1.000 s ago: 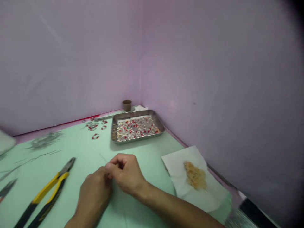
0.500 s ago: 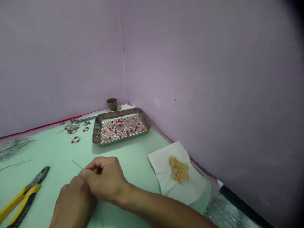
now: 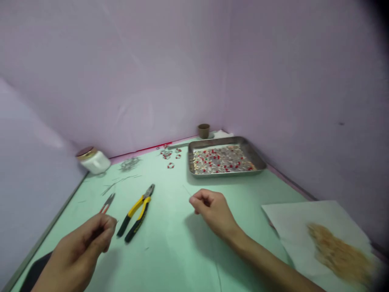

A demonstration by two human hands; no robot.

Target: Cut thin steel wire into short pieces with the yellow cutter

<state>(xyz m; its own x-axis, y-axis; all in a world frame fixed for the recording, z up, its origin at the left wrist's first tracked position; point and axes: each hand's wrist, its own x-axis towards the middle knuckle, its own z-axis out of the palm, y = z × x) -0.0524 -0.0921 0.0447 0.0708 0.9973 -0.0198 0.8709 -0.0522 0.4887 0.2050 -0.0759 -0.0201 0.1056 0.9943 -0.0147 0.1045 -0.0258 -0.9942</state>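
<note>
My right hand (image 3: 212,209) is over the middle of the table, thumb and forefinger pinched on a thin wire (image 3: 186,190) that points up and left toward the beads. At the lower left, my left hand (image 3: 88,243) is closed; a tiny dark tip sticks out by its fingers, too small to name. Just beyond it lie red-handled snips (image 3: 107,203), their handles partly hidden by the hand. Pliers with yellow and black handles (image 3: 136,213) rest between the two hands. A metal tray (image 3: 227,175) of red, white and clear beads stands beyond my right hand.
Beaded rings (image 3: 170,166) lie left of the tray. Farther left are a tangle of wire (image 3: 130,163), loose wires (image 3: 117,183) and a white mug with a lid (image 3: 95,161). A small brown cup (image 3: 203,131) stands behind. White paper (image 3: 291,219) holds brownish material at right.
My hands were together and have drawn apart, the left toward the lower left. The view has swung left, bringing in the mug and snips. The right hand has the wire.
</note>
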